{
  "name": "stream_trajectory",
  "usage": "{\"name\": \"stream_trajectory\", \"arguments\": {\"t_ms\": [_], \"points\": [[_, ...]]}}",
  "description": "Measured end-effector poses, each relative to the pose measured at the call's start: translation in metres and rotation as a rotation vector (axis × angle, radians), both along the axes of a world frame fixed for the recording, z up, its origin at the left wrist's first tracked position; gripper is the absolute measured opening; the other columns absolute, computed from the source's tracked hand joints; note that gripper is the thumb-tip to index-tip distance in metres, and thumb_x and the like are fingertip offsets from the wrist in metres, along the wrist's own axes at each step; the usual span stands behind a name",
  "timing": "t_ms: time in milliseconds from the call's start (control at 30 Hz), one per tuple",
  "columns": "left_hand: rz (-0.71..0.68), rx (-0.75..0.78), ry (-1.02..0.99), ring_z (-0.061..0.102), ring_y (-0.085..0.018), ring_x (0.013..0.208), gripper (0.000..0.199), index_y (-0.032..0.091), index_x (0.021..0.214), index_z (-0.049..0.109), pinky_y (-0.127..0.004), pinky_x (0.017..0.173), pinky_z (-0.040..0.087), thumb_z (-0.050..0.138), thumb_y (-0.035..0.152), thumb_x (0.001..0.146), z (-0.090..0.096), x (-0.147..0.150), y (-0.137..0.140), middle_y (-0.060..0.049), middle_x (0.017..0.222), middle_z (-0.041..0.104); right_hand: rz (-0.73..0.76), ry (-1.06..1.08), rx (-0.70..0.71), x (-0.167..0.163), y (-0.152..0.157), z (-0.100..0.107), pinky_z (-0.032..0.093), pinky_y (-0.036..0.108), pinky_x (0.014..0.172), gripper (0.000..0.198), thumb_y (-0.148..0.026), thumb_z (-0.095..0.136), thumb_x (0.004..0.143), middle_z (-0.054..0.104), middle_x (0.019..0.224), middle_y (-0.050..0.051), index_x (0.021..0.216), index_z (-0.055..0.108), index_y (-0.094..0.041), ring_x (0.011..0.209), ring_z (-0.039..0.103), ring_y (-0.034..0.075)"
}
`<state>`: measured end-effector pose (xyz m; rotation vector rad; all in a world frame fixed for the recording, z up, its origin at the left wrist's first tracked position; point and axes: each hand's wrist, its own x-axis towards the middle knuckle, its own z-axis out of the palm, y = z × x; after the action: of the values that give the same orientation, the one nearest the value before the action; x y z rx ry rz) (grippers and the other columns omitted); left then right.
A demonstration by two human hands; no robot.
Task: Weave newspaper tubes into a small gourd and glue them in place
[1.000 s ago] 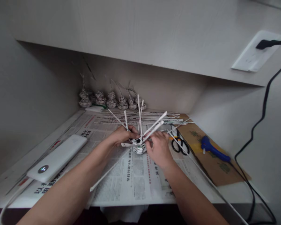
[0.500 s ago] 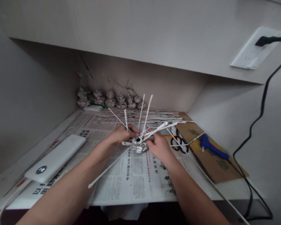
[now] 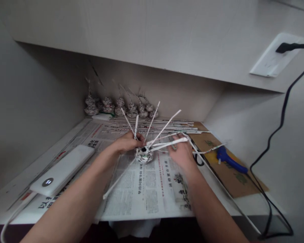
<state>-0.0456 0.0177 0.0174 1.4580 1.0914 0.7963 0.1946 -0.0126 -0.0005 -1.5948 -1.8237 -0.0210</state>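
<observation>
A small round woven piece (image 3: 144, 156) of rolled newspaper strips sits above the newspaper, with an opening on top and several white paper rods fanning out of it. My left hand (image 3: 130, 141) is closed on its left rim, thumb and fingers pinching the edge beside the upright rods. To its right, my right hand (image 3: 181, 151) is apart from the woven body, fingers curled around a long paper strip (image 3: 207, 163). That strip bends over near the fingers and trails down to the lower right. Part of the right fingers is hidden behind the rods.
Newspaper (image 3: 147, 192) covers the table. Behind lie several loose paper rods (image 3: 167, 127) and gourd-shaped woven pieces (image 3: 133, 110). A white power bank (image 3: 63, 170) is left; right are scissors (image 3: 199, 158), a cardboard sheet (image 3: 239, 187) and a blue glue gun (image 3: 230, 160) with black cord.
My right hand has moved right, away from the woven piece, drawing the strip outward. The woven piece and my left hand have shifted slightly left in view.
</observation>
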Motion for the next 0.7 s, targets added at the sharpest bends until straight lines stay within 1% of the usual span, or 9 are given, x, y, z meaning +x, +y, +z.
{"name": "stream_trajectory", "arguments": {"t_ms": [67,133,233,300,400,467,500,600,700], "points": [[0.003,0.003,0.000,0.052,-0.014,0.056,0.014,0.015,0.061,0.067,-0.026,0.055,0.038,0.075,0.021,0.051,0.000,-0.006,0.002,-0.001,0.059,0.061,-0.121,-0.041,0.062,0.012,0.005,0.004,0.027,0.059,0.104,0.043,-0.030,0.063,0.075,0.057,0.128,0.017,0.118,0.065,-0.020,0.130,0.039,0.039],[0.001,-0.018,-0.032,0.051,-0.014,0.054,0.013,0.016,0.060,0.066,-0.026,0.054,0.037,0.075,0.020,0.051,0.000,-0.011,0.005,-0.001,0.057,0.060,-0.154,0.005,0.018,0.026,0.010,0.008,0.034,0.056,0.100,0.041,-0.032,0.063,0.075,0.064,0.116,0.017,0.114,0.066,-0.019,0.120,0.050,0.037],[0.011,-0.053,-0.080,0.048,-0.013,0.052,0.014,0.016,0.056,0.065,-0.025,0.052,0.035,0.076,0.020,0.049,0.000,-0.017,0.007,-0.001,0.054,0.058,-0.040,0.239,-0.217,0.048,0.017,0.010,0.047,0.044,0.086,0.038,-0.044,0.062,0.077,0.072,0.100,0.012,0.105,0.071,-0.020,0.097,0.065,0.030],[0.027,-0.074,-0.083,0.047,-0.013,0.050,0.014,0.016,0.053,0.064,-0.025,0.051,0.034,0.076,0.019,0.047,0.002,-0.023,0.009,-0.001,0.052,0.058,0.009,0.314,-0.251,0.062,0.023,0.014,0.049,0.040,0.082,0.038,-0.050,0.061,0.077,0.073,0.098,0.010,0.100,0.073,-0.022,0.092,0.067,0.027],[0.053,-0.098,-0.094,0.050,-0.015,0.052,0.016,0.016,0.056,0.066,-0.026,0.051,0.036,0.077,0.017,0.044,0.002,-0.033,0.011,-0.002,0.055,0.061,0.017,0.155,-0.253,0.083,0.039,0.036,0.049,0.038,0.077,0.037,-0.054,0.066,0.073,0.075,0.090,0.009,0.090,0.075,-0.022,0.085,0.068,0.027],[0.044,-0.091,-0.103,0.053,-0.016,0.054,0.017,0.016,0.059,0.067,-0.026,0.052,0.039,0.077,0.016,0.045,0.002,-0.041,0.013,-0.003,0.058,0.063,0.038,-0.007,-0.337,0.099,0.052,0.062,0.049,0.036,0.073,0.034,-0.054,0.067,0.072,0.075,0.083,0.008,0.086,0.076,-0.024,0.079,0.068,0.025],[0.065,-0.085,-0.101,0.052,-0.015,0.053,0.017,0.016,0.060,0.067,-0.026,0.051,0.038,0.077,0.017,0.045,0.002,-0.044,0.013,-0.002,0.057,0.062,-0.024,-0.068,-0.343,0.107,0.059,0.076,0.048,0.036,0.071,0.034,-0.053,0.068,0.071,0.074,0.082,0.008,0.086,0.076,-0.023,0.077,0.067,0.025],[0.086,-0.093,-0.125,0.052,-0.015,0.053,0.019,0.016,0.061,0.067,-0.025,0.050,0.037,0.077,0.018,0.046,0.002,-0.045,0.013,-0.001,0.057,0.061,-0.302,-0.254,-0.114,0.125,0.073,0.111,0.046,0.039,0.074,0.041,-0.045,0.070,0.072,0.073,0.090,0.016,0.100,0.074,-0.016,0.083,0.066,0.029],[0.102,-0.136,-0.183,0.053,-0.015,0.053,0.020,0.015,0.059,0.064,-0.026,0.051,0.039,0.078,0.019,0.045,0.002,-0.034,0.010,-0.002,0.057,0.061,-0.298,-0.280,-0.060,0.112,0.068,0.112,0.044,0.037,0.070,0.030,-0.040,0.069,0.073,0.073,0.085,0.015,0.089,0.075,-0.015,0.079,0.066,0.027]]}}
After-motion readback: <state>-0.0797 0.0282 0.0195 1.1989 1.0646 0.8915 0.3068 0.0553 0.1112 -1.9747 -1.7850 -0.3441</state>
